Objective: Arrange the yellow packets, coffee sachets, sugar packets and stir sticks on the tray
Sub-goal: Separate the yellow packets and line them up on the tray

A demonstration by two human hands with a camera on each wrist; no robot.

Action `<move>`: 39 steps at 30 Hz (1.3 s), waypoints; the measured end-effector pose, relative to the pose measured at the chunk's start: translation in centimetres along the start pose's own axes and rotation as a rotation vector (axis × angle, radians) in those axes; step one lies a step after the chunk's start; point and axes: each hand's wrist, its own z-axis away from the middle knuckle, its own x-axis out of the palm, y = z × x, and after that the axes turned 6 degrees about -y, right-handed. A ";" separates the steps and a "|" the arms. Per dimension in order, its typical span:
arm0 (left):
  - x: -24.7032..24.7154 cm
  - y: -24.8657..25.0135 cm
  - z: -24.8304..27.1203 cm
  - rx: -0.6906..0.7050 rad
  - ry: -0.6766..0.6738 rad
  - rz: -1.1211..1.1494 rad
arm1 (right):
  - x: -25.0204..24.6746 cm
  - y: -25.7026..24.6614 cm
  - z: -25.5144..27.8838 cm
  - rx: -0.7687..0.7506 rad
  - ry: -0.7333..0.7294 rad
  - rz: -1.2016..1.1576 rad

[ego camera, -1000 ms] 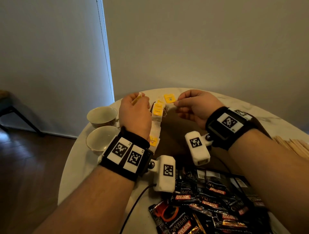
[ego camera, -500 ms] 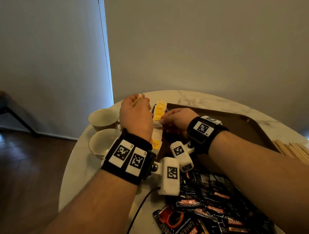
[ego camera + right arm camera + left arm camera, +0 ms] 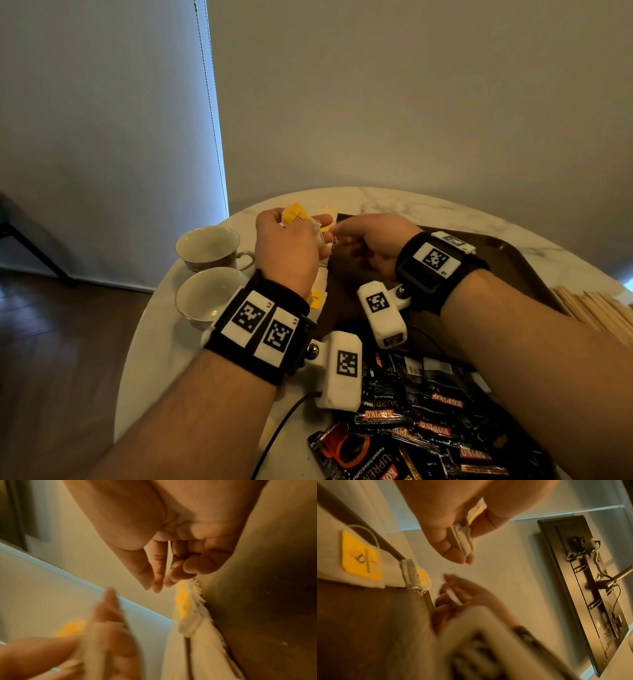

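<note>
My left hand (image 3: pixel 301 222) (image 3: pixel 465 555) hovers over the tray's left rim and grips a small stack of white packets with yellow labels (image 3: pixel 294 213) (image 3: pixel 462 542). My right hand (image 3: pixel 334 230) (image 3: pixel 157 586) comes in from the right, its straight fingertips just beside that stack; the right wrist view shows nothing between them. More yellow-label packets (image 3: pixel 317 296) (image 3: pixel 359 558) (image 3: pixel 183 601) lie in a row along the left edge of the brown tray (image 3: pixel 513 260) (image 3: pixel 265 601). Black coffee sachets (image 3: pixel 428 421) are heaped near me. Wooden stir sticks (image 3: pixel 596 308) lie at the right.
Two pale teacups (image 3: pixel 209 245) (image 3: pixel 205 294) stand on the round marble table (image 3: pixel 411 202), left of my left wrist. A black cable runs off the near table edge. A wall is close behind the table.
Half a second ago my right hand was down at the packet row on the tray. It has since risen back up to the stack in my left hand, which hardly moved.
</note>
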 end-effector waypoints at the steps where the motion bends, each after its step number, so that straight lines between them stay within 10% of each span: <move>1: 0.1 -0.2 0.1 -0.028 -0.039 -0.022 | -0.5 -0.2 1.0 -0.083 -0.012 -0.049; 7: 0.7 -0.4 1.4 -0.106 -0.272 -0.163 | -2.5 0.6 6.0 -0.389 -0.102 0.131; 17: 0.7 -0.4 2.0 -0.101 -0.412 -0.353 | -2.9 2.2 6.1 -0.425 -0.089 -0.088; 21: 0.7 -0.4 1.7 -0.043 -0.290 -0.314 | -3.3 2.2 5.8 -0.436 -0.044 -0.341; 39: 0.2 0.0 1.6 0.317 -0.140 -0.449 | -2.5 2.1 5.7 -0.481 -0.067 -0.129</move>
